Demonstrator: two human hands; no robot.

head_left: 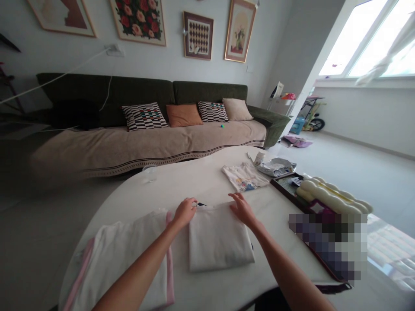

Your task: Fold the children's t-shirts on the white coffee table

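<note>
A folded white garment (220, 242) lies flat on the white marbled table in front of me, in a near-square shape. My left hand (187, 211) is at its far left corner, fingers curled and closed on the edge, beside a small dark blue patch. At the far right corner rests my right hand (241, 209), its fingers apart and touching the cloth's edge. Left of it, partly under my left forearm, a white garment with pink trim (126, 242) is spread out. Farther back lies a folded printed T-shirt (244, 177).
On the table (175, 181) stand a clear glass (149, 173) at the far left and a silver packet (278, 166) at the back right. A dark-rimmed tray (285, 190) holds a cream puffy tissue-box cover (333, 196). A green sofa (210, 93) with cushions stands behind.
</note>
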